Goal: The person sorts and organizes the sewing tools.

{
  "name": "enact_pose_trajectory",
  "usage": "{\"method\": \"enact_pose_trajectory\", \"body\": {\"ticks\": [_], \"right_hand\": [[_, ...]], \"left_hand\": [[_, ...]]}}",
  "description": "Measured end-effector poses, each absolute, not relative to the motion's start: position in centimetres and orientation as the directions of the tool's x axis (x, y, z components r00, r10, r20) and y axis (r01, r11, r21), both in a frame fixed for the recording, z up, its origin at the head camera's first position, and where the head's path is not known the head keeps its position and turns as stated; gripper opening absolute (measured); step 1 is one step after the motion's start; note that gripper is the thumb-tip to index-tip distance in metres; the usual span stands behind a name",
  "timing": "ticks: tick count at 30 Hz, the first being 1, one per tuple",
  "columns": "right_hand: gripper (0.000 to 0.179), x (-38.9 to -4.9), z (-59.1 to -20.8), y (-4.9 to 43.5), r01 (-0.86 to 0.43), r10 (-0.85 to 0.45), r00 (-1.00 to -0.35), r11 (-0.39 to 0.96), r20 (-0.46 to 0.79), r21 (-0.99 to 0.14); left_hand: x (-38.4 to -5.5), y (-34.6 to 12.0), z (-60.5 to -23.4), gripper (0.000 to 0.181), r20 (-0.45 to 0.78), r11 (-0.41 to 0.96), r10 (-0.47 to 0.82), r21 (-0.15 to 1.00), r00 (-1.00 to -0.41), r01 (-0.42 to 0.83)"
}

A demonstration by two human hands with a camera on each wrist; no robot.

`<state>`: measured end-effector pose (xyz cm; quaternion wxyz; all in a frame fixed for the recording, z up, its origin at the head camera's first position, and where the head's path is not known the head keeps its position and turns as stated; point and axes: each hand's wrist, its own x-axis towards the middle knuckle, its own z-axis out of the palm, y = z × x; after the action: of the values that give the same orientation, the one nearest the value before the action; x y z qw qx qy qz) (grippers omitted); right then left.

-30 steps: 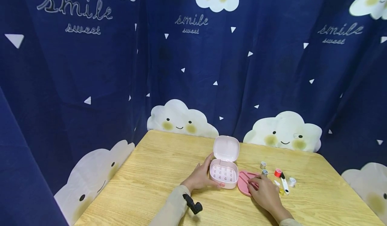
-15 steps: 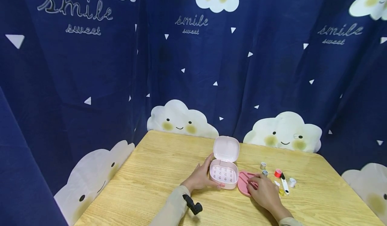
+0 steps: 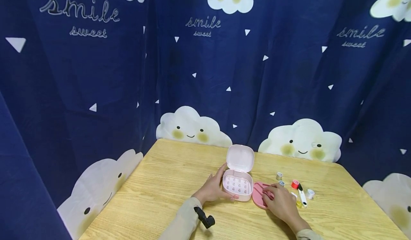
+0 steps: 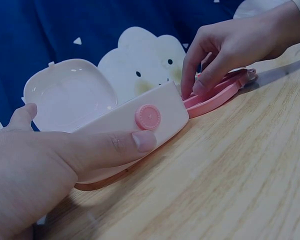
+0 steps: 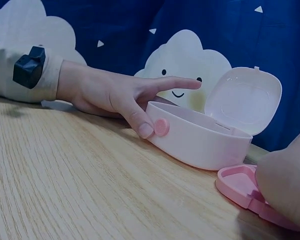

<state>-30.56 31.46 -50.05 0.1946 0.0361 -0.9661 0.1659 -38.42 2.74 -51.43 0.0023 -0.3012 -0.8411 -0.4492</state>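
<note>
Compared with the frame of half a second ago, very little is different: the pink box, with its lid raised, stays in the lower middle of the frame, and the left hand keeps its place around the left side, with the thumb on the front wall beside the round button. This grip is rather wide. The right hand has shifted only slightly over the pink tray, which lies just beside the box, to its right. Its thumb and index finger point down into the tray; whether they pinch something, I cannot tell, because the hand covers the tray's right part. Further to the right lie a red spool, a white spool, a white tool with black end and a yellow piece, partly hidden by the hand. Two greyish spools stand above the right hand. Behind the table hangs a blue curtain.
</note>
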Motion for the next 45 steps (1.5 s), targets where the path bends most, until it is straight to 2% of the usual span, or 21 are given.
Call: {"method": "enact_pose_trajectory", "body": {"ticks": [12,17,26,36,45], "right_hand": [[0.022,-30.8,-50.3,31.4,-0.152,-0.018,-0.912,0.943,0.409,-0.297],[0.021,-30.9,-50.3,31.6,-0.173,-0.010,-0.901,0.925,0.434,-0.337],[0.021,-31.7,-50.3,32.3,-0.292,0.008,-0.813,0.860,0.583,-0.419],[0.023,-32.2,-49.7,33.3,-0.271,0.101,-0.737,0.862,0.669,-0.429],[0.036,-32.7,-49.6,34.4,-0.209,0.189,-0.765,0.832,0.615,-0.514]], "left_hand": [[-38.4,2.5,-52.0,0.135,0.269,0.436,0.503,0.742,-0.821,0.510],[-38.3,2.5,-52.0,0.134,0.268,0.437,0.508,0.739,-0.819,0.512],[-38.1,2.3,-51.9,0.133,0.268,0.436,0.501,0.744,-0.823,0.507],[-38.1,2.6,-51.5,0.132,0.263,0.441,0.502,0.742,-0.824,0.505],[-38.2,2.8,-51.3,0.132,0.232,0.458,0.494,0.750,-0.838,0.477]]}}
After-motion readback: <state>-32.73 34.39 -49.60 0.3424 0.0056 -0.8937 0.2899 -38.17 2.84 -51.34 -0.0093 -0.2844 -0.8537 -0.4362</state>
